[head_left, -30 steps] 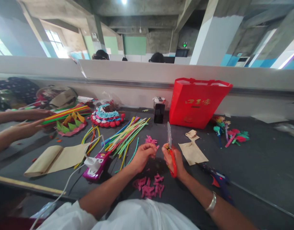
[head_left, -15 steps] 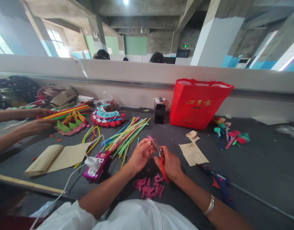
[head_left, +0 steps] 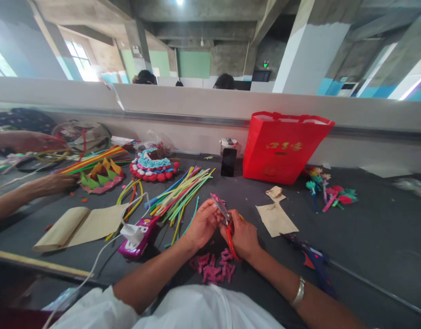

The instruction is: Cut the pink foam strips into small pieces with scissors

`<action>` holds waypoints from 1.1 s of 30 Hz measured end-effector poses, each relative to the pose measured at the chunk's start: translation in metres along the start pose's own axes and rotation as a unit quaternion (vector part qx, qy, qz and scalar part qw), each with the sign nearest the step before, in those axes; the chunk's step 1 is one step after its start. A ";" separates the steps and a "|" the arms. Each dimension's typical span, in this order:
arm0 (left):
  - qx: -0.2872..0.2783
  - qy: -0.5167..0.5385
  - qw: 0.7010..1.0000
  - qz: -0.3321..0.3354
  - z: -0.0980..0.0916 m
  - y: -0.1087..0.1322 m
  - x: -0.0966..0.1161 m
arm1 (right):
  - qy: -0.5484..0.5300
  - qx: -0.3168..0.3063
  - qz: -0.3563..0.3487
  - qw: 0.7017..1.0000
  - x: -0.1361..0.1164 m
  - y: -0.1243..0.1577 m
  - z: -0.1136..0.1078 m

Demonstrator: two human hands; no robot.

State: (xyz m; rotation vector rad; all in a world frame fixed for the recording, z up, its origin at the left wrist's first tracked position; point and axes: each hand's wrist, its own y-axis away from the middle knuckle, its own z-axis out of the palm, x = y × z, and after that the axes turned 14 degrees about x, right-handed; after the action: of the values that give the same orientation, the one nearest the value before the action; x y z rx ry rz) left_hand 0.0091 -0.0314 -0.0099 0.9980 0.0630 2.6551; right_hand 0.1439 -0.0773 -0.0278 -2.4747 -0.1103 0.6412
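Note:
My right hand grips scissors with red handles, their blades pointing up and left to the fingers of my left hand. My left hand is closed in a pinch at a small pink piece, which shows just behind the blades. Its lower part is hidden by fingers. Below both hands, a loose heap of short pink pieces lies on the dark table near my body. Fuzzy coloured pipe cleaners lie in a bundle beyond my left hand.
A purple power strip with a white plug and a paper roll sit left. A phone leans before a red bag. A blue glue gun lies right. A co-worker's hand touches a coloured paper crown.
The scissor blades have tilted left, closer to my left fingers, and both hands have drawn slightly together. The co-worker's far arm has pulled back left from the pipe cleaners.

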 end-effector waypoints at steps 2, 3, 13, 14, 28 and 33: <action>0.000 0.003 1.000 0.000 0.001 0.000 0.000 | 0.007 0.002 -0.001 1.000 0.000 0.001 0.001; 0.000 0.005 1.000 0.001 0.001 0.001 -0.001 | 0.011 0.002 -0.002 1.000 0.001 0.001 0.002; 0.000 0.001 1.000 -0.001 0.000 0.001 0.000 | 0.042 -0.025 -0.002 0.999 0.005 0.003 0.004; -0.001 0.001 1.000 -0.001 0.000 0.001 0.000 | 0.037 -0.025 -0.001 0.999 0.004 0.003 0.004; -0.001 0.007 1.000 -0.009 0.000 0.000 0.000 | 0.050 -0.010 -0.003 0.999 -0.003 0.002 0.003; -0.007 0.010 1.000 -0.014 -0.001 0.000 -0.001 | 0.047 -0.018 -0.003 0.999 0.001 0.002 0.004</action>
State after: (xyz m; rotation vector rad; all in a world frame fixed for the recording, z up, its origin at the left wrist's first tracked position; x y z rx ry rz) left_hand 0.0088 -0.0314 -0.0111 0.9602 0.0626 2.6368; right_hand 0.1428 -0.0765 -0.0326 -2.5339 -0.0952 0.5241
